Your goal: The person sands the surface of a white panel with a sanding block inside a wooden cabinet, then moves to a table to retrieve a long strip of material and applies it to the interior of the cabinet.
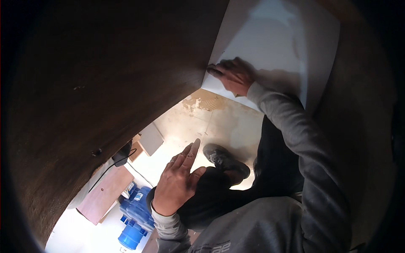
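My right hand (234, 76) presses against a white panel (270, 42), close to where it meets a large dark brown panel (105, 63). Its fingers are bent and held together, with the thumb side toward the corner. A small tan edge (237, 95) peeks out below the palm; the rest of that piece is hidden under the hand. Lower down, my left hand (177, 181) hovers above my leg with its fingers stretched out, holding nothing. Light dust marks its fingers.
Below lies a pale, stained floor (190, 120) with my dark shoe (225, 160) on it. At lower left are a blue motor-like machine (137, 208), a pinkish wooden board (105, 196), a grey block (150, 139) and a black cable (110, 166).
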`<state>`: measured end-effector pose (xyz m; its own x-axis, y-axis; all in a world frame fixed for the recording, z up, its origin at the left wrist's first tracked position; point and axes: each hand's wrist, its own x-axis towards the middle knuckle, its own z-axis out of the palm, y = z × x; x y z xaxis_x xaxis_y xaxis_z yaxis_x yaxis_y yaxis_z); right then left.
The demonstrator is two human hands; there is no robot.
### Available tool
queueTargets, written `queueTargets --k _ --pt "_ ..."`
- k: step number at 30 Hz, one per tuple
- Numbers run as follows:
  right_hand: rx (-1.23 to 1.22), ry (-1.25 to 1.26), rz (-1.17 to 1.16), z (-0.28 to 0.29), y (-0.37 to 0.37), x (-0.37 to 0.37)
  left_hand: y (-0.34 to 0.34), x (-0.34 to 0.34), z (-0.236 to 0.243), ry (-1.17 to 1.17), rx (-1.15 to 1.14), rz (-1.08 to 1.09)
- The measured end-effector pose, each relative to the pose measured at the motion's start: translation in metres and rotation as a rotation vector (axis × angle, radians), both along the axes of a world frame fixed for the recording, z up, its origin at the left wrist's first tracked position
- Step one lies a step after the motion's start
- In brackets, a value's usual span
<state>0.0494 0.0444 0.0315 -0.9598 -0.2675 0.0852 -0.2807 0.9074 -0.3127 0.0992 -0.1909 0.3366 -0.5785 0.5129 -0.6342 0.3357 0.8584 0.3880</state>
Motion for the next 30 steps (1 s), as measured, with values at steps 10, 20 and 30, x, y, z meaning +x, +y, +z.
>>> queueTargets --k 10,20,30 --pt "0.047 0.021 0.112 -0.010 -0.003 0.008 0.002 0.002 0.000 -0.020 0.003 0.016" --pt "-0.072 -0.084 0.050 -0.021 0.002 0.013 0.007 0.003 -0.002 -0.038 0.011 -0.023" --pt "-0.027 0.043 0.041 -0.036 0.030 0.016 0.005 0.004 -0.002 -0.028 0.015 -0.025"
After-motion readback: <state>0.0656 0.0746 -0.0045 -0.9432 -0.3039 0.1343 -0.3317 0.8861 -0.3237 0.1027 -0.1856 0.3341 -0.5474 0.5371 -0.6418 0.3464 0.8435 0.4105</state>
